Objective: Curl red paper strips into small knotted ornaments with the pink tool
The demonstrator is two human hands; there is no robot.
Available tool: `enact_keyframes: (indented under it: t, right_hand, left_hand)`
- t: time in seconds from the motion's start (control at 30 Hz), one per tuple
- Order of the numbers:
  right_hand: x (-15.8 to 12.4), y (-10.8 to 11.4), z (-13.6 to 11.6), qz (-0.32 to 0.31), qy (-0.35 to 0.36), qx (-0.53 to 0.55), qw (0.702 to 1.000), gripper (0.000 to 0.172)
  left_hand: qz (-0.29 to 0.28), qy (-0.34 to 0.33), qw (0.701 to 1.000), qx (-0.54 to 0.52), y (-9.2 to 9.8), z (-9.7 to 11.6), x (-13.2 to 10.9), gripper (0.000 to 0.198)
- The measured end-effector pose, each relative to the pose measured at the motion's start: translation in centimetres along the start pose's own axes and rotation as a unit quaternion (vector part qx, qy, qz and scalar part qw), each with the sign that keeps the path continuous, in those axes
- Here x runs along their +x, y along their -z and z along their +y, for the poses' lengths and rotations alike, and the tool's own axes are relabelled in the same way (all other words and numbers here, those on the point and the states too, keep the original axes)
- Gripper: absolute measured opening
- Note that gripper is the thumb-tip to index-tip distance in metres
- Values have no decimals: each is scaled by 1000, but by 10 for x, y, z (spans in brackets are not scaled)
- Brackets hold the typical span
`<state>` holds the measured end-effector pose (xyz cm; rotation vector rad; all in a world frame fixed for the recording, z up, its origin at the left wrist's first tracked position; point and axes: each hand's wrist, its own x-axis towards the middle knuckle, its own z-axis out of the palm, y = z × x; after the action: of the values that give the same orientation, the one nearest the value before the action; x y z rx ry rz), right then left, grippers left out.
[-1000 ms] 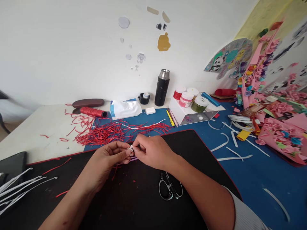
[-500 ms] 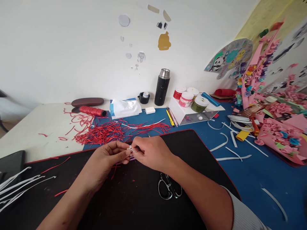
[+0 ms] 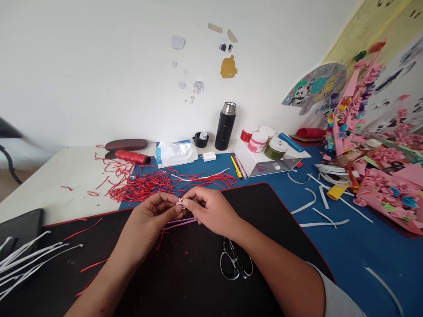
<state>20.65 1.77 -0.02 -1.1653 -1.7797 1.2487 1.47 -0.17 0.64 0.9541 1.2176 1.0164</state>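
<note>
Between my fingertips is a small white knotted cord piece, looped like a little flower. My left hand pinches it from the left with thumb and forefinger. From the other side, the thumb and forefinger of my right hand close on it too. Thin purple strands run just beneath the hands over the black mat. Scissors with dark handles lie on the mat below my right wrist, their blades partly hidden by my arm.
A heap of red cord pieces lies beyond the mat, near a red thread spool. Behind stand a black thermos and lidded jars. White strips lie at left; paper flowers crowd the right.
The camera view has shifted slightly, so everything sits a little lower and further right. My right fingers have changed their hold on the knot, and more of the purple strands shows.
</note>
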Motion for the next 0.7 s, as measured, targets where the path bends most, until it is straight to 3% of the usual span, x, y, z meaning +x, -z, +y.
enact_keyframes:
  t: [0.2,0.43,0.7]
  right_hand:
    - [0,0,2,-18,-27,31,999,10]
    - [-2,4,-2,-29,-44,6,999,14]
    - [-3,6,-5,-50,-56,8,997,12]
  left_hand:
    - [-25,-4,999,23,-6,5,-4,53]
    - [13,-121,972,200,2,5,-8,33]
    - [25,-181,947,265,10,5,-6,15]
